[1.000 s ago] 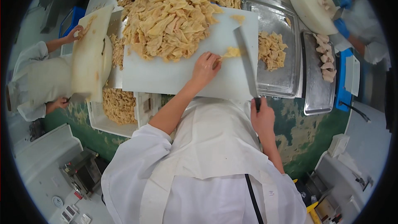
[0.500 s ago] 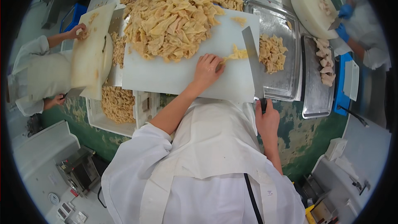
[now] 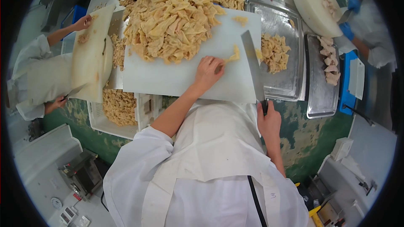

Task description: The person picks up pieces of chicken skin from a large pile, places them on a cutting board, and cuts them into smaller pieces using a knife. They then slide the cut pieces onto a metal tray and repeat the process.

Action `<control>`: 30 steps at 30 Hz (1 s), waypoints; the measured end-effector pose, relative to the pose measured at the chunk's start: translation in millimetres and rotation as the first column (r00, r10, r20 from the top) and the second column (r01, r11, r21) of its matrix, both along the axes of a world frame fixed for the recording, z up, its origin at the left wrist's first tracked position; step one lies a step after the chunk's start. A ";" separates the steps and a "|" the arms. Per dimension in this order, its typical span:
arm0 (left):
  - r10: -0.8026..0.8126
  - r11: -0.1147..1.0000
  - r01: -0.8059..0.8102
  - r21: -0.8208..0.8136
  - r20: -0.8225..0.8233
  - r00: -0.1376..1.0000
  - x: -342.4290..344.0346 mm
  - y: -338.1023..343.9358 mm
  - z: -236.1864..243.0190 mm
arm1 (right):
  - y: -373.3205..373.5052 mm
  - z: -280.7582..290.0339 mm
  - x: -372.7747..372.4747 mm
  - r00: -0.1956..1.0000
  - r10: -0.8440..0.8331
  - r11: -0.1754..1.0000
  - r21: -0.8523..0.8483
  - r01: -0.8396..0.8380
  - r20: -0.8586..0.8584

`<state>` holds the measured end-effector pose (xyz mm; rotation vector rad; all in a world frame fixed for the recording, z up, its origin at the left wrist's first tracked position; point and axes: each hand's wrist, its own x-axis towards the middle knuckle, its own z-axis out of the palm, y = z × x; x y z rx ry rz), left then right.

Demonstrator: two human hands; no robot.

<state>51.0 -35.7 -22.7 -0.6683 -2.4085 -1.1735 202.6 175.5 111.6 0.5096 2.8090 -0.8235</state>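
Note:
My left hand (image 3: 209, 73) is closed, fingertips pinching the end of a pale yellow piece of skin, which looks like chicken skin (image 3: 234, 54), on a white cutting board (image 3: 176, 80). In my right hand (image 3: 269, 122) is the black handle of a long knife (image 3: 253, 61). Its blade points away from me over the board's right side, a short gap from the held skin. A small yellow bit shows just right of the blade. Behind my left hand rises a large heap of similar skin pieces (image 3: 172, 25), covering the board's far left.
A metal tray (image 3: 280, 86) holding a pile of cut pieces (image 3: 275, 52) adjoins the board's right edge. Left, a co-worker handles meat on another board (image 3: 88, 69), knife in hand; a white crate (image 3: 96, 115) sits below. Blue-gloved hands work at a round board (image 3: 313, 8) far right.
The knife blade's tip has swung left. A bit of skin now lies right of the blade, apart from the shorter piece at my left hand. The left co-worker's upper hand has moved away from the meat.

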 end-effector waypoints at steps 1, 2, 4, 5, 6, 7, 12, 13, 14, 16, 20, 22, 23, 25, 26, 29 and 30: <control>-0.004 1.000 0.004 -0.002 0.002 1.000 1.3 -0.7 2.9 | -3.3 4.7 -1.0 0.999 0.028 0.999 -0.023 -0.029 -0.022; 0.019 1.000 -0.019 -0.005 0.017 1.000 3.1 -2.9 6.1 | -7.2 4.0 -1.6 1.000 0.025 0.999 -0.025 -0.025 -0.020; 0.042 0.999 -0.042 -0.008 0.033 0.999 4.3 -6.5 7.7 | -12.8 5.1 -3.5 0.995 0.073 0.993 -0.091 -0.079 -0.067; 0.020 0.999 -0.019 -0.038 0.022 1.000 4.3 -8.3 4.8 | -10.7 -3.4 -0.5 0.995 0.072 0.993 -0.091 -0.078 -0.066; -0.001 0.998 0.002 -0.069 0.010 1.000 3.8 -9.8 3.8 | -5.5 -20.3 3.7 0.991 0.130 0.991 -0.028 -0.131 -0.027; 0.004 0.998 -0.003 -0.069 0.008 1.000 2.8 -10.6 6.6 | -1.1 -27.4 1.4 0.982 0.188 0.981 0.036 -0.188 0.014; 0.134 0.984 -0.137 -0.115 -0.027 0.991 -6.7 -32.1 30.0 | 6.3 -4.9 11.2 0.996 0.088 0.996 -0.013 -0.088 0.011; 0.134 0.984 -0.135 -0.113 -0.023 0.991 -14.2 -35.6 36.5 | 4.9 -1.2 10.7 0.994 0.111 0.993 -0.044 -0.111 0.009; 0.160 0.975 -0.168 -0.148 -0.065 0.985 -25.8 -37.9 43.1 | 2.2 -0.8 9.5 0.994 0.109 0.993 -0.042 -0.108 0.012; 0.181 0.963 -0.201 -0.180 -0.117 0.976 -53.7 -34.2 59.3 | -4.5 -3.5 4.9 0.961 0.266 0.960 -0.117 -0.256 0.076; -0.008 0.830 -0.126 -0.544 -0.236 0.972 -102.0 -19.3 67.2 | -7.9 -22.9 -1.0 0.959 0.253 0.961 -0.151 -0.233 0.131; -0.091 0.633 -0.118 -0.765 -0.225 0.970 -119.8 -12.4 57.6 | 2.5 -31.0 -0.2 0.998 0.050 0.997 -0.050 -0.051 -0.023; -0.110 0.504 -0.058 -0.862 -0.130 0.985 -127.5 -10.8 52.3 | 8.2 -28.9 -0.4 0.998 0.054 0.997 -0.050 -0.055 -0.026; -0.128 0.359 0.012 -0.933 -0.037 0.991 -138.9 -6.6 52.2 | 23.7 -25.5 -2.1 0.993 -0.113 0.993 0.036 0.114 -0.023; -0.101 0.424 0.035 -0.905 -0.009 0.995 -143.4 -8.6 52.3 | 29.8 -22.8 -2.8 0.986 -0.162 0.986 -0.031 0.163 0.040; -0.190 0.690 0.180 -0.701 0.064 0.980 -141.0 6.3 47.3 | 30.9 -21.8 4.5 0.988 -0.149 0.988 -0.054 0.147 -0.030; -0.292 0.825 0.297 -0.481 0.087 0.952 -132.0 14.6 43.2 | 28.2 -24.0 6.8 0.985 -0.168 0.985 -0.054 0.166 -0.030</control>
